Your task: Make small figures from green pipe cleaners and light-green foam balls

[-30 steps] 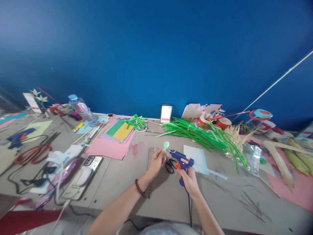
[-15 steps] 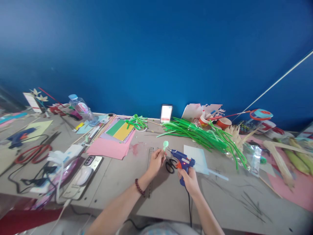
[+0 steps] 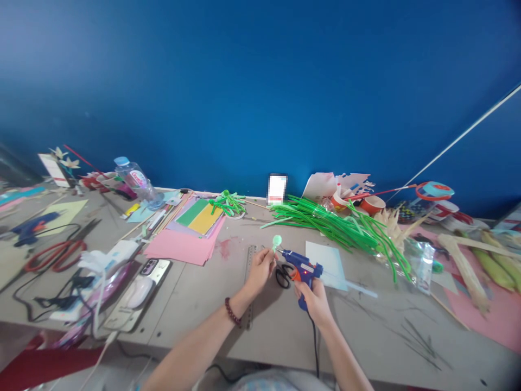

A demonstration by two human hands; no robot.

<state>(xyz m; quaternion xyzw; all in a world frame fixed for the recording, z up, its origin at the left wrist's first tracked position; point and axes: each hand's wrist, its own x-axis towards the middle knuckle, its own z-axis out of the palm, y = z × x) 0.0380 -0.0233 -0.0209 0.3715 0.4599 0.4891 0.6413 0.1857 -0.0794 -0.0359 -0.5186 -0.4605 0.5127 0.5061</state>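
Just left of the blue glue gun (image 3: 301, 263), I saw the small green piece (image 3: 277, 240), pale and rounded at its top, with a thin stem running down into the left hand (image 3: 261, 267). That hand's fingertips were pinched narrow on the stem. My right hand (image 3: 312, 293) was wrapped around the gun's handle, and a clear glue stick (image 3: 362, 290) jutted from the gun's rear. From my remote view I could not tell whether the nozzle touched the green piece.

Compared with half a second earlier, the gun had shifted slightly left, its nozzle a little nearer the piece, while the things lying around it had not moved.

Under the gun, a gray table (image 3: 195, 309) stretched to a blue wall (image 3: 260, 92). Black scissors (image 3: 284, 276) lay just left of the gun, with a ruler (image 3: 251, 255) farther left. Beyond the gun and to its right was a heap of green stems (image 3: 334, 224); well to its left lay pink paper (image 3: 179, 247).
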